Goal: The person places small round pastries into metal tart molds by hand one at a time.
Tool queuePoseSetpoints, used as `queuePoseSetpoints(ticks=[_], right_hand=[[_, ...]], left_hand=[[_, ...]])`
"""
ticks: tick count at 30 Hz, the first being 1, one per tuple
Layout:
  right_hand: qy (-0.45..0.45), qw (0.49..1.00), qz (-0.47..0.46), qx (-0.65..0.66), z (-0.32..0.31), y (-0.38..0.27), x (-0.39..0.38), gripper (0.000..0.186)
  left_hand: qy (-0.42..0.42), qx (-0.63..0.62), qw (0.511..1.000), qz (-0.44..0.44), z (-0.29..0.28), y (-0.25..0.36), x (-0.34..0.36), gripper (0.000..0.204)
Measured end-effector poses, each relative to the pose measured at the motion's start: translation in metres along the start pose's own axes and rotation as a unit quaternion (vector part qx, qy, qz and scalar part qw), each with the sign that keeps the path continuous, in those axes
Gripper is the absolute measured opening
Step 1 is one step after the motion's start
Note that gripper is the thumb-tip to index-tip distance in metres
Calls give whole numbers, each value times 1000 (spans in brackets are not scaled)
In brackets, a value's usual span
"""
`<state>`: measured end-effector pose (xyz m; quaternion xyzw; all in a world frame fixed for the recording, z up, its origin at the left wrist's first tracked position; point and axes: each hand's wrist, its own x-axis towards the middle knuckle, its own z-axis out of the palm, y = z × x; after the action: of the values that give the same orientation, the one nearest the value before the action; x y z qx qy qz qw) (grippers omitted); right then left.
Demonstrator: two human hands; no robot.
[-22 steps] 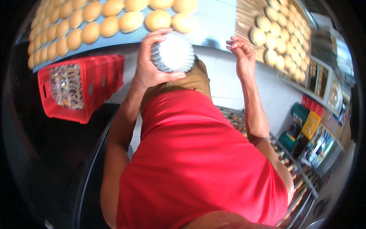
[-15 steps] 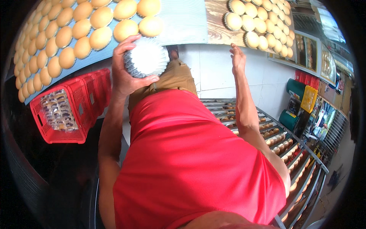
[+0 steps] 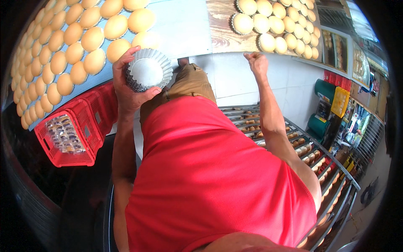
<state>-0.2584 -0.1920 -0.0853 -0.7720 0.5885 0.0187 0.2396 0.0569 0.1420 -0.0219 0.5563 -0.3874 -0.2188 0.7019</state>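
My left hand [image 3: 125, 86] is wrapped round a nested stack of fluted metal baking tins [image 3: 149, 72], thumb below and fingers along the far left side. The top tin faces up with nothing in it. Just beyond it, golden round cakes [image 3: 92, 39] stand in rows on a blue-grey ribbed surface [image 3: 180, 29]. My right hand [image 3: 257, 66] is off the near edge of a wood-grain board [image 3: 222, 35], its fingers curled together and no tin showing in them. Closest to it are pale round cakes [image 3: 261, 23], some visibly seated in fluted tins.
Red plastic crates [image 3: 90, 155] with wrapped baked goods stand at left below the table. To my right, close to my body, is a metal rack [image 3: 331, 157] with rows of baked goods. Green containers [image 3: 317, 126] and a yellow crate [image 3: 340, 102] sit farther right.
The tin stack in my left hand has shifted slightly left, and its top is seen more plainly. My right hand's fingers, stretched out before, are now curled in. The whole view has shifted a little.
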Motion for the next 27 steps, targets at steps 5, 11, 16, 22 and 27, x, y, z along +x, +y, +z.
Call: queuePoseSetpoints(ticks=[5,11,16,22,27], right_hand=[[-58,996,2,-67,4,33,27,20],[-22,988,-140,-56,2,48,46,21],[-181,979,95,15,-35,-16,37,21],[-73,992,-56,-82,-31,-4,39,48],[88,965,-245,-44,-16,-64,64,77]], left_hand=[[-36,16,999,-1,9,7,24,92],[-35,-3,999,-4,14,2,42,91],[-36,-7,999,-15,16,-5,48,90],[-52,-34,997,-36,20,-12,58,89],[-107,10,992,-62,30,-13,70,88]])
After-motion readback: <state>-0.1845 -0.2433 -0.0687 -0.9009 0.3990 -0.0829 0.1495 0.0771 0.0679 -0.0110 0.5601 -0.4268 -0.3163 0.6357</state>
